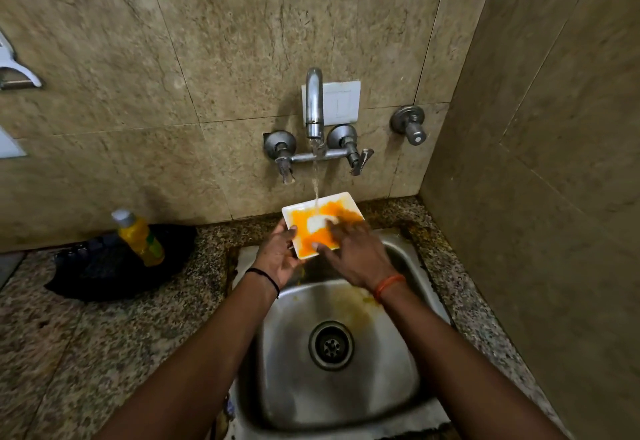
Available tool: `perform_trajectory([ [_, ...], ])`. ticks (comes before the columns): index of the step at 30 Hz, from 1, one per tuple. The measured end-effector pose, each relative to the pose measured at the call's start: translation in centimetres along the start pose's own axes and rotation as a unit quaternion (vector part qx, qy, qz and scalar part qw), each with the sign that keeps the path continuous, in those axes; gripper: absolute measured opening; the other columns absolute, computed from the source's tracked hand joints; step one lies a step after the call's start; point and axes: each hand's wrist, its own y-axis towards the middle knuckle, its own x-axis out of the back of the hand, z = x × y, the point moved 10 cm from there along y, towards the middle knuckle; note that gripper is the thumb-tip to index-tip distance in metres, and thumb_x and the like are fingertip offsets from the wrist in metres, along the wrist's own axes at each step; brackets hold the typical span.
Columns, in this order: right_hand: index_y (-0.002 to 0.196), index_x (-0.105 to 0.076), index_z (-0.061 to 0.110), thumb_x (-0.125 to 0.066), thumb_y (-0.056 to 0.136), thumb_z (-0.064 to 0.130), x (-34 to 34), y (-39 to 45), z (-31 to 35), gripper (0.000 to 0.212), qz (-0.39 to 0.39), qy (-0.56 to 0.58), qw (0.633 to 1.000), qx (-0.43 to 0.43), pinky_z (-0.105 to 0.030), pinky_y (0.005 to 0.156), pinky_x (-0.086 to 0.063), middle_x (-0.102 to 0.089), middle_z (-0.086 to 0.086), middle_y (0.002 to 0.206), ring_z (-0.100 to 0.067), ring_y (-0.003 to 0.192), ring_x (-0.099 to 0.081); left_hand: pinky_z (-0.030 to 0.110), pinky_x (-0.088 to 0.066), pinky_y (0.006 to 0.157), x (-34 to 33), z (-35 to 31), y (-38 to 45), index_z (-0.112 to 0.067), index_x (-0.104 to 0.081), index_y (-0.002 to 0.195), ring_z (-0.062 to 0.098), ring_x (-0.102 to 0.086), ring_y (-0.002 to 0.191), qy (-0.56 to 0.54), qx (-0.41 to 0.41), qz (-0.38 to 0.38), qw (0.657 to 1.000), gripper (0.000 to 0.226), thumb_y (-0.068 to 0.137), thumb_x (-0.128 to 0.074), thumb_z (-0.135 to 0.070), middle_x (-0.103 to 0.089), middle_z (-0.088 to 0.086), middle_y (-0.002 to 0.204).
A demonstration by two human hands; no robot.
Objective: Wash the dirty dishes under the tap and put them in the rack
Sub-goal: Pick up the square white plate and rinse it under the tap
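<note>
Held by left hand [277, 254] at the rim, rubbed with flat right fingers [337, 230]: square plate [313, 204], probably stiff, fragile, slippery.

One plate [300, 210], one tap [314, 103], one bottle [140, 237], one sink [408, 370], two hands.

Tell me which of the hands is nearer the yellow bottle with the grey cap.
Left. The left hand grips the square white plate's left edge, closer to the yellow bottle; the right hand rubs the plate farther right.
</note>
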Motion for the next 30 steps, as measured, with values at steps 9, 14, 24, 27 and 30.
perform_trajectory([
  [9, 0.153, -0.022, 0.022, -0.025, 0.099, 0.056, -0.9, 1.3, 1.2, 0.064, 0.041, 0.042, 0.998, 0.032, -0.038, 0.12, -0.01, -0.015, -0.002, 0.161, -0.023, 0.149, -0.013, 0.036, -0.054, 0.068, 0.2, 0.5, -0.2, -0.023, -0.056, 0.122, 0.023, -0.064, 0.086, 0.007, 0.012, 0.012, 1.0, 0.03, 0.098, -0.044, -0.009, -0.068, 0.009, 0.103],
  [14, 0.153, -0.021, 0.023, -0.027, 0.099, 0.057, -1.8, 0.4, 3.9, 0.064, 0.069, 0.064, 0.991, 0.091, -0.039, 0.121, -0.012, -0.018, -0.004, 0.161, -0.023, 0.149, -0.014, 0.027, -0.048, 0.054, 0.4, 0.2, -0.2, -0.019, -0.053, 0.131, 0.019, -0.064, 0.075, 0.014, 0.013, 0.003, 1.0, 0.036, 0.098, -0.044, -0.008, -0.071, 0.004, 0.092],
  [24, 0.149, -0.035, 0.024, -0.034, 0.098, 0.057, 0.2, -1.3, 4.4, 0.06, 0.044, 0.093, 0.984, 0.143, -0.03, 0.118, -0.016, -0.033, -0.001, 0.155, -0.015, 0.145, -0.024, 0.028, -0.054, 0.046, 0.9, -0.3, 0.0, -0.019, -0.051, 0.132, 0.025, -0.061, 0.081, -0.012, 0.007, -0.011, 1.0, 0.036, 0.1, -0.04, -0.008, -0.066, 0.01, 0.1],
  [27, 0.148, -0.035, 0.029, -0.034, 0.098, 0.055, 0.3, 0.6, 1.4, 0.056, 0.02, 0.086, 0.992, 0.09, -0.034, 0.12, -0.011, -0.029, 0.004, 0.157, -0.016, 0.147, -0.019, 0.036, -0.056, 0.065, 0.3, 0.2, 0.0, -0.021, -0.051, 0.131, 0.025, -0.063, 0.088, -0.003, 0.018, -0.003, 1.0, 0.034, 0.1, -0.041, -0.011, -0.066, 0.009, 0.105],
  [30, 0.149, -0.031, 0.032, -0.036, 0.098, 0.052, -0.4, 2.1, -3.0, 0.055, 0.004, 0.106, 0.994, -0.022, -0.045, 0.12, -0.001, -0.019, 0.009, 0.16, -0.022, 0.15, -0.004, 0.044, -0.051, 0.082, -0.4, -0.2, -0.6, -0.025, -0.052, 0.127, 0.026, -0.063, 0.094, 0.016, 0.015, 0.001, 1.0, 0.03, 0.1, -0.043, -0.013, -0.066, 0.007, 0.106],
])
